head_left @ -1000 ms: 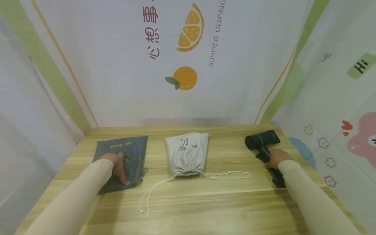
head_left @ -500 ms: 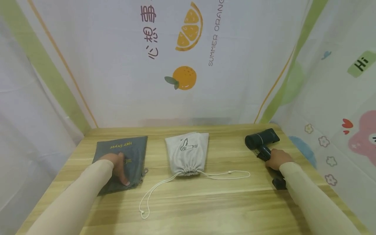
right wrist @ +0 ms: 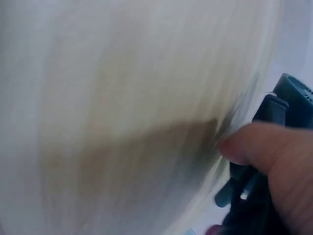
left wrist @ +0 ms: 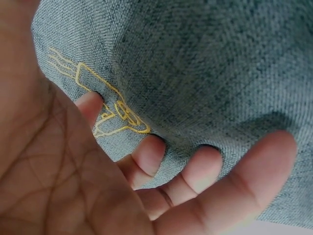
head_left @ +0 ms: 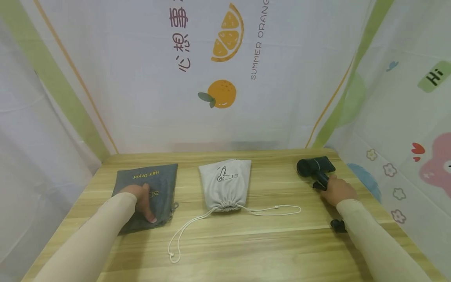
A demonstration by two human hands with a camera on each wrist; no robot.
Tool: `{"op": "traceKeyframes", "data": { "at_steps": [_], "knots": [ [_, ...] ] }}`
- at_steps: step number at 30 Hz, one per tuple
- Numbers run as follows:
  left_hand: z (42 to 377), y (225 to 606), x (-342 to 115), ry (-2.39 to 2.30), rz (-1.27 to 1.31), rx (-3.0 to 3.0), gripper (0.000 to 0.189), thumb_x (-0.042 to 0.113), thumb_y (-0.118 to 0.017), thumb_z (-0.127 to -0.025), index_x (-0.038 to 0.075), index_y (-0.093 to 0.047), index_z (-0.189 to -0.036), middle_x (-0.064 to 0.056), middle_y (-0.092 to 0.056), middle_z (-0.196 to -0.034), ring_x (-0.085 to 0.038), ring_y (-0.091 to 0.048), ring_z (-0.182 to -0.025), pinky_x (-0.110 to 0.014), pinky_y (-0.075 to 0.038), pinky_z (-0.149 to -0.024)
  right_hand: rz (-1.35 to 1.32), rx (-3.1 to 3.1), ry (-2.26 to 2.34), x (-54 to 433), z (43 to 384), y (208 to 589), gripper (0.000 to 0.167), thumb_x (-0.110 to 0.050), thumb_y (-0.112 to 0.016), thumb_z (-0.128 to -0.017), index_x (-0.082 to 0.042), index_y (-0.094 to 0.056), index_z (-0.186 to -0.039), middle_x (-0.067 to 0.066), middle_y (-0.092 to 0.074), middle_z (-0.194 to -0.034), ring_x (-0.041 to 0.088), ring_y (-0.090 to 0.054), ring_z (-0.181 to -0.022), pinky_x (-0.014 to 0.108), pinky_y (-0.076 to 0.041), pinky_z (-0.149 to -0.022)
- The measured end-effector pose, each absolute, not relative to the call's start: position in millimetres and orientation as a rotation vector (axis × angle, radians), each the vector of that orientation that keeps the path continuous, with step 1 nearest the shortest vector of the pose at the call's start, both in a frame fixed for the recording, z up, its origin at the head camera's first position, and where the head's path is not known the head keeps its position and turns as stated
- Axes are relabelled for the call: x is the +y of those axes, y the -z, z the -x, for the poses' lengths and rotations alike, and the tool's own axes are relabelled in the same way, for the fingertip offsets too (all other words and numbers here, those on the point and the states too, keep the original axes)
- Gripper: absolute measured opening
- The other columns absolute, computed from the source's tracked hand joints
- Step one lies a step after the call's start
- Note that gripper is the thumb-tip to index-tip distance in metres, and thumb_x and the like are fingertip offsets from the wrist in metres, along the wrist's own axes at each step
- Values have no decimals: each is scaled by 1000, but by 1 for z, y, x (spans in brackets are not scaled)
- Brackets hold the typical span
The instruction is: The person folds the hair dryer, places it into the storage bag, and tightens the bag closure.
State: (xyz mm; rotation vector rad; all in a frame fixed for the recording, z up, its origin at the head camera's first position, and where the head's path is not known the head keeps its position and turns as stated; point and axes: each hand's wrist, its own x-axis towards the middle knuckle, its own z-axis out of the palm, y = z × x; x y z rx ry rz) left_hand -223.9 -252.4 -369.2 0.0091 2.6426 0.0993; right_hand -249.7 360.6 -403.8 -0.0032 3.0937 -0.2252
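My left hand (head_left: 139, 199) rests on a dark grey fabric pouch (head_left: 165, 176) at the left, which carries yellow "Hair Dryer" lettering. In the left wrist view, its fingertips (left wrist: 149, 154) touch the cloth beside a yellow dryer drawing. On the right, my right hand (head_left: 338, 190) grips a dark hair dryer (head_left: 315, 166) by its handle, the barrel pointing up and away. The right wrist view shows the thumb (right wrist: 254, 143) over the dryer's handle; the fingers behind it are mostly hidden. A dark rounded piece (head_left: 339, 226) shows below the hand, beside the sleeve.
A light grey drawstring bag (head_left: 227, 184) with a printed dryer lies mid-table between the hands, its white cords (head_left: 179, 239) trailing to both sides. The wooden table (head_left: 246, 250) meets a printed white curtain (head_left: 158, 98) at the back and sides.
The right hand has shifted slightly right with the hair dryer, whose barrel has turned a little. The dark piece below it sits lower. The left hand, pouch and drawstring bag stay put.
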Motion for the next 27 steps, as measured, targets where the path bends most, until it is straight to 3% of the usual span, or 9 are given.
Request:
{"op": "traceKeyframes", "data": {
  "at_steps": [2,5,9,14,27],
  "knots": [
    [224,369,-253,-91,-15,2643,130,57,-94,-51,-16,-30,-137,-44,-47,-125,-59,-47,-118,-63,-46,-93,26,3158,199,360,247,404,72,-20,-71,-86,24,-35,-128,32,-62,-83,41,-61,-63,54,-51,-54],
    [224,368,-253,-91,-11,2642,130,57,-94,-51,-16,-30,-137,-44,-47,-125,-59,-47,-118,-63,-46,-93,44,3281,158,360,245,406,59,-18,-74,-85,19,-43,-119,30,-61,-81,43,-59,-61,54,-49,-51],
    [225,369,-253,-91,-8,2633,132,58,-94,-51,-16,-28,-139,-44,-46,-126,-59,-46,-119,-63,-46,-93,22,3429,149,357,243,407,43,-12,-75,-83,10,-50,-110,31,-59,-88,50,-56,-72,59,-45,-55],
    [225,369,-253,-84,-4,2626,135,58,-93,-51,-17,-26,-140,-45,-44,-128,-60,-44,-121,-64,-44,-94,-11,3504,147,351,240,408,41,-6,-74,-82,6,-52,-114,32,-57,-96,53,-52,-84,62,-42,-59],
    [222,370,-253,-73,-7,2627,131,59,-92,-53,-15,-28,-140,-45,-47,-125,-59,-47,-118,-64,-46,-92,47,3540,139,343,230,409,39,-5,-78,-80,6,-54,-109,31,-59,-95,50,-53,-79,59,-42,-57]
  ]
}}
